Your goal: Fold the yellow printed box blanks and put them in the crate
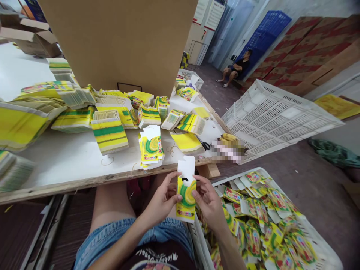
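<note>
- In the head view, your left hand (165, 195) holds the left edge of a small yellow box (186, 200), thumb on its front and fingers curled behind.
- Your right hand (207, 200) holds the same box by its right edge, thumb near the front; the two hands are narrowly apart, with the box between them.
- The box is over your lap, just off the near edge of the table (71, 150), its white flap (186, 167) up at the top and a dark gap just below it.
- On the table ahead of you, a pile (151, 148) of similar boxes lies near the edge.
- Left of it and behind it lie many bundles (109, 133) of flat yellow and green card.
- Rubber bands (107, 161) lie near the front edge; scissors (206, 146) rest beside a yellow sheet (185, 141).
- By the table's right corner are bananas (228, 137); what lies just below them is blurred, so you cannot fairly tell it.
- Low to your right, a white crate (323, 243) holds a heap of boxes (253, 234).
- Farther back, a person (239, 68) sits near blue crates (270, 33).
</note>
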A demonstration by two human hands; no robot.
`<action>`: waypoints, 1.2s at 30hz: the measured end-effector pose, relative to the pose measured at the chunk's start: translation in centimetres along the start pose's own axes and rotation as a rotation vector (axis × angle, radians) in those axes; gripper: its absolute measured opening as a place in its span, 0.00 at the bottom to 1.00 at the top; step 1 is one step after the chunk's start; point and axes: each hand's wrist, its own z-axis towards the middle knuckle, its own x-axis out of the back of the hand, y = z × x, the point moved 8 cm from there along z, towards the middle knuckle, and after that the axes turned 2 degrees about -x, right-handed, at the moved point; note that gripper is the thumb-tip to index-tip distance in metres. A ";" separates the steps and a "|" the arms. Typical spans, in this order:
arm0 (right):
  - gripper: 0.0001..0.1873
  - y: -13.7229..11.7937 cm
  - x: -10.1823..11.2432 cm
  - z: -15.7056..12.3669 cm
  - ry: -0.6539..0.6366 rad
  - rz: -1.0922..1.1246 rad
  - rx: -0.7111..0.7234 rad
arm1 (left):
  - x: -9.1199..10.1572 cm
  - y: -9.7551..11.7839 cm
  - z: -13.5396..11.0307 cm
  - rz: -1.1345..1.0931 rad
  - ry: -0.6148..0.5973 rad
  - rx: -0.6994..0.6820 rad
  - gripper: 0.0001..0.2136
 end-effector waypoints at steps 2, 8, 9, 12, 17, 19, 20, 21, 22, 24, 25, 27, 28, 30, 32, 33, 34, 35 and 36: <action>0.14 -0.2 0.5 0.1 -0.040 -0.041 -0.017 | -0.4 -0.3 -0.1 -0.051 -0.053 0.035 0.23; 0.17 -1.4 1.3 0.2 -0.018 -0.250 0.048 | -1.0 -1.2 -0.5 -0.113 -0.100 0.118 0.19; 0.17 -1.5 1.4 0.2 0.007 -0.257 0.071 | -1.0 -1.2 -0.6 -0.114 -0.096 0.119 0.21; 0.12 -0.7 1.9 0.2 0.118 -0.178 0.050 | -1.1 -1.2 -0.6 -0.102 -0.116 0.134 0.35; 0.16 -0.9 2.6 0.1 0.136 -0.232 0.120 | -0.3 -1.1 -0.3 0.065 -0.055 0.083 0.24; 0.21 -1.3 2.3 0.2 0.056 -0.256 0.141 | 0.3 -0.9 -0.2 0.179 -0.001 0.031 0.21; 0.21 -1.1 2.1 0.3 0.011 -0.244 0.098 | 0.5 -0.8 -0.2 0.229 0.018 0.008 0.20; 0.20 -0.7 1.8 0.3 -0.030 -0.227 0.028 | 0.5 -0.7 -0.2 0.268 0.027 -0.011 0.21; 0.20 -0.1 1.5 0.3 -0.062 -0.215 -0.046 | 0.5 -0.6 -0.2 0.295 0.029 -0.022 0.22; 0.23 0.8 1.1 0.3 -0.076 -0.233 -0.148 | 0.4 -0.6 -0.2 0.317 0.017 -0.031 0.24; 0.23 1.0 1.0 0.3 -0.058 -0.262 -0.163 | 0.2 -0.6 -0.3 0.317 0.004 -0.030 0.25; 0.20 1.1 1.0 0.5 -0.012 -0.345 -0.162 | 0.0 -0.7 -0.3 0.297 -0.018 -0.010 0.26; 0.19 1.1 1.1 0.5 0.009 -0.393 -0.163 | 0.0 -0.7 -0.3 0.273 -0.022 0.007 0.26; 0.19 1.1 1.1 0.6 0.031 -0.477 -0.172 | 0.0 -1.0 -0.2 0.201 -0.020 0.043 0.27; 0.21 0.9 1.0 0.6 0.034 -0.518 -0.189 | 0.1 -1.1 -0.2 0.136 0.002 0.069 0.27; 0.22 0.9 1.0 0.5 0.029 -0.517 -0.198 | 0.3 -1.1 -0.1 0.116 0.017 0.079 0.27; 0.23 0.9 0.8 0.4 0.022 -0.497 -0.203 | 0.4 -1.2 -0.1 0.103 0.030 0.088 0.27; 0.24 0.9 0.7 0.4 0.009 -0.458 -0.202 | 0.5 -1.1 -0.1 0.095 0.037 0.093 0.27; 0.24 0.9 0.6 0.3 -0.008 -0.409 -0.198 | 0.5 -1.1 -0.1 0.090 0.036 0.097 0.27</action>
